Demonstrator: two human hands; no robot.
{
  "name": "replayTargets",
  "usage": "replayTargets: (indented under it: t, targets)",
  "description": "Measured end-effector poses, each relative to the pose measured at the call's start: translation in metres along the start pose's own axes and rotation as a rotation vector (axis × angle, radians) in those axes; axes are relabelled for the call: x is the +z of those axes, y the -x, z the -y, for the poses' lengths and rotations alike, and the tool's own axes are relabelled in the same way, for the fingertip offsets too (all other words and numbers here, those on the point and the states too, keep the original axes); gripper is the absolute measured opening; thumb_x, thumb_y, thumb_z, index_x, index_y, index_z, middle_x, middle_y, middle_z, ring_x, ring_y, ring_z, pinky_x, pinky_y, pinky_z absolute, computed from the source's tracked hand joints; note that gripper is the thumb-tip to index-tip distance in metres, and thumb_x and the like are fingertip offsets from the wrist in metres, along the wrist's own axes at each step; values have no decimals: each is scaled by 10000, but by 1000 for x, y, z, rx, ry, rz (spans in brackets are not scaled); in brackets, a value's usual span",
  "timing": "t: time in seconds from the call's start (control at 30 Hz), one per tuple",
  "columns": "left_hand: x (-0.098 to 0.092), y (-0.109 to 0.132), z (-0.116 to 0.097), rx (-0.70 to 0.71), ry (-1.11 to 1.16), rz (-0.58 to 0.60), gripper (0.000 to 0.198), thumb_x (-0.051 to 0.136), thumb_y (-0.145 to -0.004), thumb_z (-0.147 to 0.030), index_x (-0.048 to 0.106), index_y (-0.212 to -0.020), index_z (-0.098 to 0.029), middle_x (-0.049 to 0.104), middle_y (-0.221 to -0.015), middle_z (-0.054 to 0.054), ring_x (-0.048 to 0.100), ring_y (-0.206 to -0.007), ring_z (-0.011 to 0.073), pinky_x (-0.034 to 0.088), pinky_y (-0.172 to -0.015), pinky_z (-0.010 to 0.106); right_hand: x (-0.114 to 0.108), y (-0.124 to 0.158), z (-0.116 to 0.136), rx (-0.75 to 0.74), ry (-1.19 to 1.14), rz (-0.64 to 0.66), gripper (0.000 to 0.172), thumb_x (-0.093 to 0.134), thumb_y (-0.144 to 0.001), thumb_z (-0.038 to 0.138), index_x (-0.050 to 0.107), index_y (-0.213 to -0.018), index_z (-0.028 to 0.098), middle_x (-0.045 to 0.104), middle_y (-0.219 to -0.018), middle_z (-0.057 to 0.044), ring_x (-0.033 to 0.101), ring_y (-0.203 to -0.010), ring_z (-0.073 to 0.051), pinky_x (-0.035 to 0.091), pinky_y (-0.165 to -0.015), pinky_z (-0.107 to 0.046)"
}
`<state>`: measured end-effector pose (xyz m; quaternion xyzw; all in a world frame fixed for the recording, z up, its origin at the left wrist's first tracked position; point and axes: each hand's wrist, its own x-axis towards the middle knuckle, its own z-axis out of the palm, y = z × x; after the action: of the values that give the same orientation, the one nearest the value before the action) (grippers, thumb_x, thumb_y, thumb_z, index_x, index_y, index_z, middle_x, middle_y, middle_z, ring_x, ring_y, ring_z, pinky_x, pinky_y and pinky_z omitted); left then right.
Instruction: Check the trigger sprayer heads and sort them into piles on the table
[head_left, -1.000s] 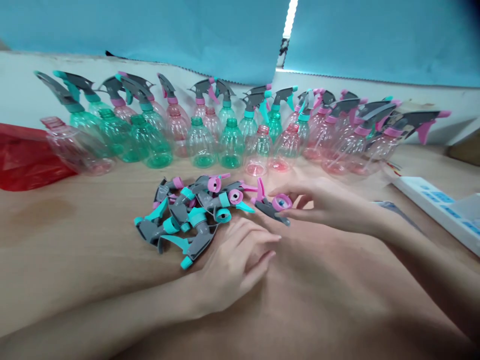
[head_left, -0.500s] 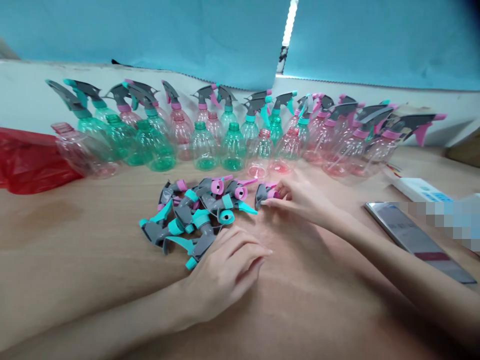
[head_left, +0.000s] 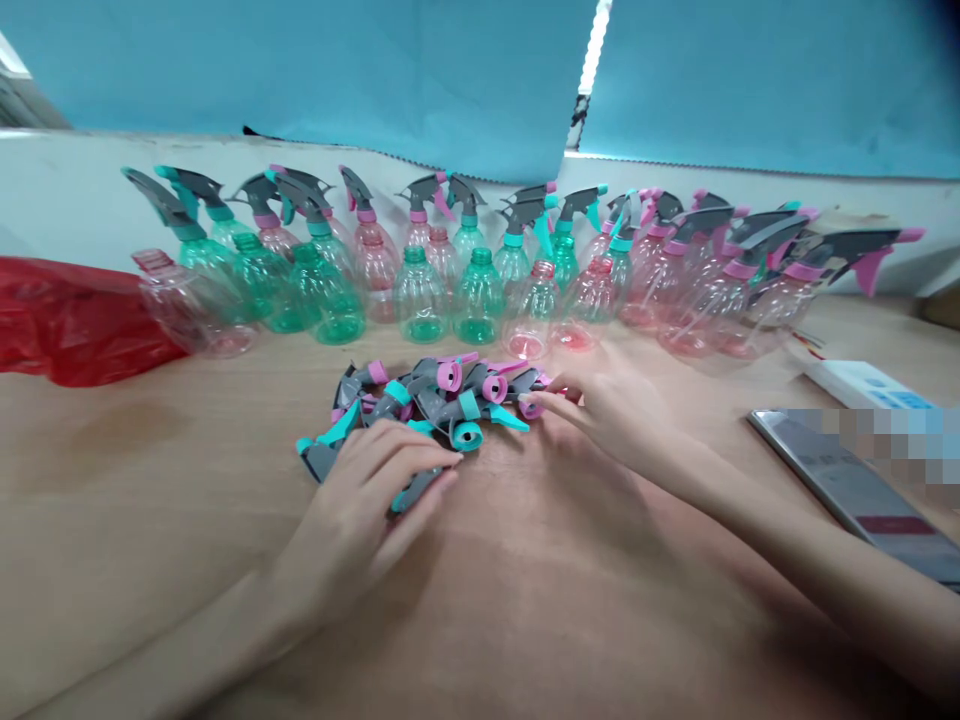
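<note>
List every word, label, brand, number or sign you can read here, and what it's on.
No text can be read.
White rectangular box with blue print: print too blurred to read; a pixelated patch lies beside it.
Flat grey slab with a dark red band: any marking too blurred to read.
Grey plastic spray heads with pink or teal collars: no lettering visible.
Transparent green and pink plastic bottles: none visible.

Left hand (head_left: 360, 495) now around spray head (head_left: 415, 489)
</note>
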<state>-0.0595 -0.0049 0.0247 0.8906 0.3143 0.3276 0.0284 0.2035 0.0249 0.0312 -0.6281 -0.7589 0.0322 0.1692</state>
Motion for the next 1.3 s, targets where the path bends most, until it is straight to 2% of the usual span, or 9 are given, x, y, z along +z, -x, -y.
replayTargets:
  t: [0.2,0.33,0.47,0.6,0.7,0.87,1.03,1.13,1.3]
  targets:
    - [-11,-15,34,-190,-128,1,192,469,-933,-284,575,-1055,-182,587,-988,60,559,-959,230,450,-825,367,-6,14,2,-63,-23,-9,344,487,-879,511,643,-897,205,648,-679,-22,582,-584,-176,346,-505,-266]
    - [-8,-44,46,-113,-236,78,318,503,-917,-321,550,-1191,-166,566,-1095,90,509,-1054,259,420,-929,418,-2,21,10,-201,-73,47,273,514,-887,425,603,-1000,193,680,-862,-46,625,-698,-181,433,-576,-279]
    - [-1,-71,59,-52,-277,294,408,594,-847,-253,541,-1248,-203,513,-1211,118,456,-1140,310,395,-956,475,-6,29,19,-341,-99,87,225,520,-890,315,580,-1067,188,657,-998,-68,624,-862,-202,472,-703,-318]
    - [4,-84,69,-50,-233,340,306,632,-815,-258,622,-1112,-188,572,-1134,102,516,-1079,290,433,-921,438,-17,34,22,-375,-113,69,214,483,-913,307,569,-1073,194,657,-1003,-57,620,-878,-197,477,-704,-316]
    - [3,-82,59,-40,-210,258,240,565,-874,-285,595,-1084,-172,577,-1152,90,513,-1084,258,424,-927,409,-26,35,20,-372,-131,25,207,458,-928,311,571,-1063,203,665,-991,-44,625,-864,-180,474,-697,-298]
    - [-3,-63,11,63,-104,75,206,525,-917,-284,544,-1100,-191,621,-1109,57,548,-1035,228,417,-876,385,-43,35,17,-357,-123,-136,148,529,-891,321,600,-965,215,689,-934,-24,621,-803,-173,454,-695,-292]
    - [12,-40,-28,109,139,65,273,558,-898,-250,521,-1161,-187,654,-1052,61,574,-1003,217,432,-889,380,-60,37,15,-364,-185,-202,71,557,-867,239,623,-849,218,672,-780,18,587,-722,-136,424,-650,-262]
    - [32,-28,-35,93,270,53,284,606,-853,-172,550,-1132,-182,674,-999,49,573,-982,207,449,-872,367,-66,40,15,-351,-223,-130,105,550,-862,229,641,-811,225,676,-771,23,589,-692,-122,420,-640,-250]
    - [54,-19,-33,2,359,4,256,643,-826,-139,587,-1072,-182,676,-935,34,532,-928,202,453,-847,373,-61,47,17,-358,-293,163,113,537,-865,249,635,-814,226,627,-709,30,532,-600,-97,378,-538,-210]
